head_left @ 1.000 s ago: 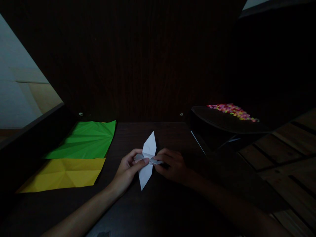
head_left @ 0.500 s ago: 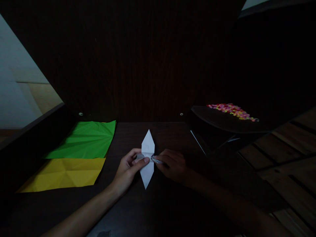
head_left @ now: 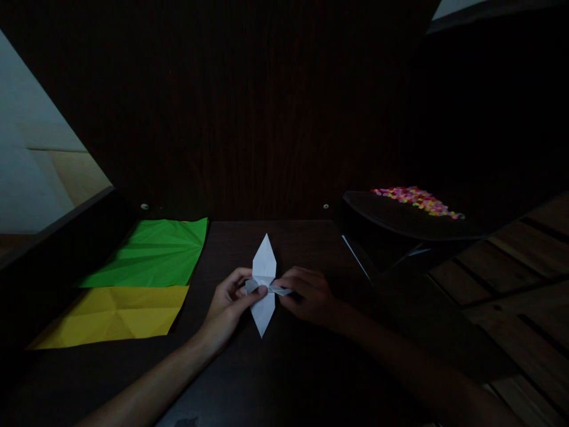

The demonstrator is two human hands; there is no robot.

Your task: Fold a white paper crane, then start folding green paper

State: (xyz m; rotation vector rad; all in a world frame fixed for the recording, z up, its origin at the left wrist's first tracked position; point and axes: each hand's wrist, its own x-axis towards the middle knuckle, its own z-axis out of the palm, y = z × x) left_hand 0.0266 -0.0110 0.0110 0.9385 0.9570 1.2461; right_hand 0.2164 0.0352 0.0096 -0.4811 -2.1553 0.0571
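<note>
White folded paper [head_left: 264, 284] lay mid-desk, its long axis running from the desk's far edge toward us. Our left hand [head_left: 229, 305] and right hand [head_left: 309, 296] flanked it equally close, fingers pinched narrow on the flaps at its waist.

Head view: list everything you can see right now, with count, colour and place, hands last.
folded paper piece: 1, white, centre of the table, pointed ends toward and away from the person
green sheet: 1, creased, left side of the table
yellow sheet: 1, creased, nearer than the green sheet
table: 1, dark wood
dark tray: 1, right
small bits: many, multicoloured, on the tray
left hand: pinching the paper's middle
right hand: pinching its right flap
</note>
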